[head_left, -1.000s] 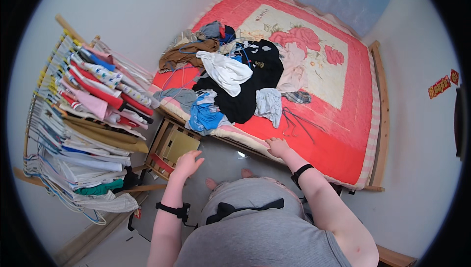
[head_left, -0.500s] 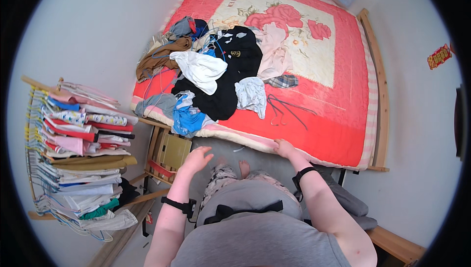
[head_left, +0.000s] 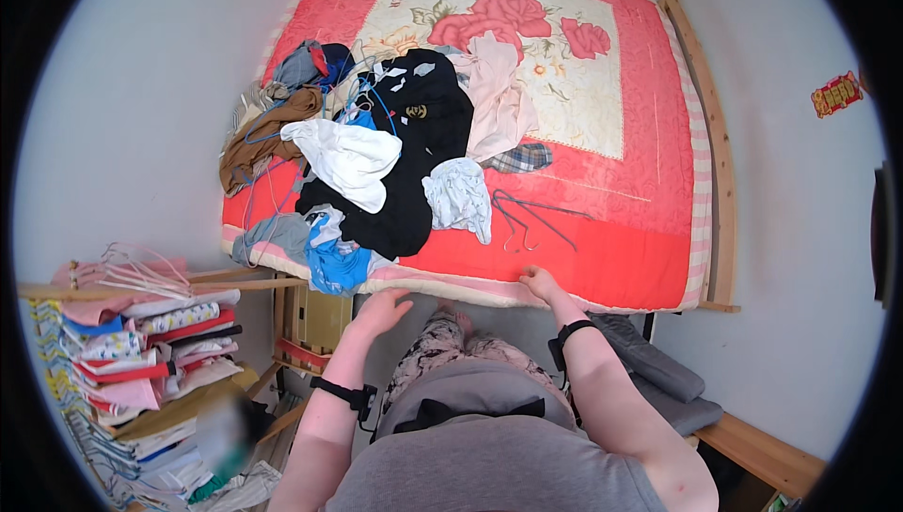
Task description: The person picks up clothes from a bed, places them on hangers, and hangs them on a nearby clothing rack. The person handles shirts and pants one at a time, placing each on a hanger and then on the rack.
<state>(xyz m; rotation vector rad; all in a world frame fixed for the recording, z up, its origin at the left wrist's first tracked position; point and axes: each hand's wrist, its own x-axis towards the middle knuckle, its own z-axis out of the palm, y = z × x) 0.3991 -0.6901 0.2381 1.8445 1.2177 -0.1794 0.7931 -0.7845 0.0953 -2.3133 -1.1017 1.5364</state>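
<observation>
My left hand (head_left: 381, 311) hovers in front of the bed's near edge with its fingers apart and nothing in them. Close by, a blue and white garment (head_left: 337, 258) hangs slightly over that edge. Also without anything in it, my right hand (head_left: 542, 284) is at the bed edge, fingers loosely stretched; whether it touches the quilt I cannot tell. Dark clothes hangers (head_left: 531, 216) lie on the red quilt (head_left: 616, 263) beyond it. Left of them is a heap with a white garment (head_left: 348, 159), a black garment (head_left: 428, 126), a small pale patterned garment (head_left: 458, 200) and a pink garment (head_left: 499, 98).
A wooden rack (head_left: 273, 283) with many hung clothes (head_left: 150, 352) stands at the left. Wooden bed rail (head_left: 710, 155) runs along the right side. Grey cushions (head_left: 649, 362) sit at the lower right. A beige box-like thing (head_left: 324, 316) is below the bed's left corner.
My view has shifted, and I stand closer to the bed. The bed and clothes heap appear further left and the rack lower. Both hands remain without anything in them.
</observation>
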